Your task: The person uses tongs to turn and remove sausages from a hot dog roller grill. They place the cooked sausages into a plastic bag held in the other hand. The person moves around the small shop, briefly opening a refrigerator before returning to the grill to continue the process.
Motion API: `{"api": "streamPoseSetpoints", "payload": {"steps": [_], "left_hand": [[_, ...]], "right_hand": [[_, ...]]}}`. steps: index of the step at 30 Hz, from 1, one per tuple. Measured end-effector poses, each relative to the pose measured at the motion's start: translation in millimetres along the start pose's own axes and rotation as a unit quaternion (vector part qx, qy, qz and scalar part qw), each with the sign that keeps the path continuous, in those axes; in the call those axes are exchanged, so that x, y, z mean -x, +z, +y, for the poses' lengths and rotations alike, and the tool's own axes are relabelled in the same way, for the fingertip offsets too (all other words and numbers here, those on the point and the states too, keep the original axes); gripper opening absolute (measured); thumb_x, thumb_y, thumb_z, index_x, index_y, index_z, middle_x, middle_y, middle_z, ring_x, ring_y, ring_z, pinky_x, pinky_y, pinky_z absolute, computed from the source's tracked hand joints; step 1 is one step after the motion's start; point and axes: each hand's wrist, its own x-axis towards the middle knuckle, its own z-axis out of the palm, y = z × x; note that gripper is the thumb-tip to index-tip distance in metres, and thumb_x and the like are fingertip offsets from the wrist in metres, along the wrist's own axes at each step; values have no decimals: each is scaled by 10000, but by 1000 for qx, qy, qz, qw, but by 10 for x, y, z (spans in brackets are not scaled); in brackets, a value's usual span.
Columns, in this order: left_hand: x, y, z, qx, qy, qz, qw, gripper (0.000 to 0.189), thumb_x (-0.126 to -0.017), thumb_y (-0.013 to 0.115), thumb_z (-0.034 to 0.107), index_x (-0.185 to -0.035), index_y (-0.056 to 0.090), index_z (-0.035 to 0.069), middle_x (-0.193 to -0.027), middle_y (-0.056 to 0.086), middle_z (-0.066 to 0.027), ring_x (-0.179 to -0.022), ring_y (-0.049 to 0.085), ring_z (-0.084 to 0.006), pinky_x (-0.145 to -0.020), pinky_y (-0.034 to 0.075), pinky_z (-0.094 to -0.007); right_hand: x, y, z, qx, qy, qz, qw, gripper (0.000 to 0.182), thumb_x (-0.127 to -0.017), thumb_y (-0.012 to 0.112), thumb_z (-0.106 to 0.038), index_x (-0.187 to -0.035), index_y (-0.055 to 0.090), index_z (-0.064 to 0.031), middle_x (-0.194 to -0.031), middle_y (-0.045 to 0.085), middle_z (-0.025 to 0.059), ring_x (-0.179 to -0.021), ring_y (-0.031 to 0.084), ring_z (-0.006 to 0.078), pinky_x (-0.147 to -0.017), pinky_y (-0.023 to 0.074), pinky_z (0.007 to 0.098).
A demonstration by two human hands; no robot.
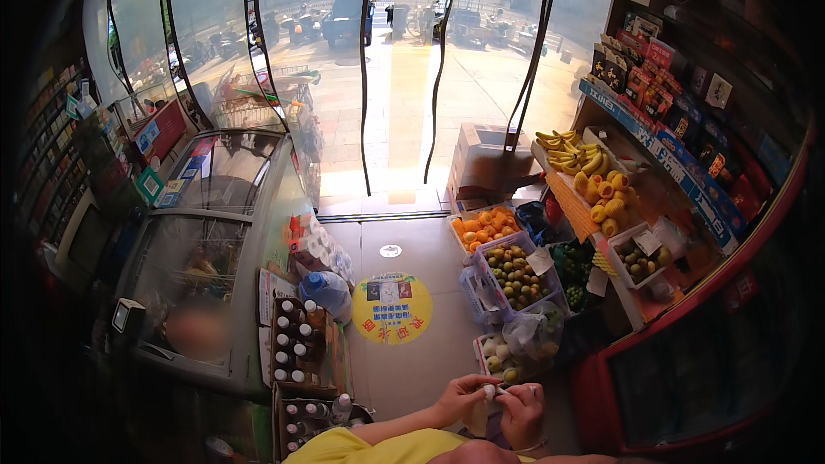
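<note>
Near the bottom edge, my left hand (463, 397) and my right hand (523, 414) are close together in front of my body. Both sets of fingers pinch a small white item (491, 392), too small to name; a pale hanging piece (477, 419) shows below my left hand. A bracelet is on my right wrist. Just beyond the hands stands a tray of pale round fruit (493, 349), with a clear plastic bag (525, 335) beside it.
Crates of oranges (483, 227) and small green-brown fruit (515, 270) stand right of the aisle, below bananas (580, 153) on a shelf. Boxes of capped bottles (300, 341), a large blue-capped jug (325, 293) and a glass-topped freezer (193, 270) line the left. Strip curtains hang at the doorway.
</note>
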Motion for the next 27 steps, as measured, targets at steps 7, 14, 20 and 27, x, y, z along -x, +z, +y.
{"api": "streamPoseSetpoints", "payload": {"steps": [7,14,20,27], "left_hand": [[-176,-160,-55,-84,190,-16,978,186,-916,570,46,-1086,637,14,-1007,612,-38,-929,576,-102,-823,462,-229],[-512,-103,173,-247,213,141,935,207,-891,614,60,-1085,669,15,-934,633,-34,-865,584,-94,-761,479,-212],[-992,74,232,-220,198,195,935,185,-874,617,47,-1047,676,16,-892,653,-48,-840,601,-116,-771,484,-235],[-1437,1,221,-281,171,219,918,198,-859,620,73,-1039,636,-9,-890,657,-58,-833,609,-114,-760,494,-246]], "right_hand": [[-218,233,368,-136,-2,2,991,107,-757,637,30,-824,627,-53,-719,580,82,-682,538,291,-643,435,370],[-673,436,864,-167,-124,-31,978,182,-670,653,76,-794,675,-55,-751,619,56,-731,558,273,-669,464,364],[-1081,406,1304,-144,-165,2,976,183,-655,667,45,-793,682,-75,-791,639,33,-740,573,243,-653,464,351],[-1277,480,1519,-84,-82,18,993,152,-678,693,7,-802,677,-78,-1058,607,69,-994,506,293,-864,410,402]]}}
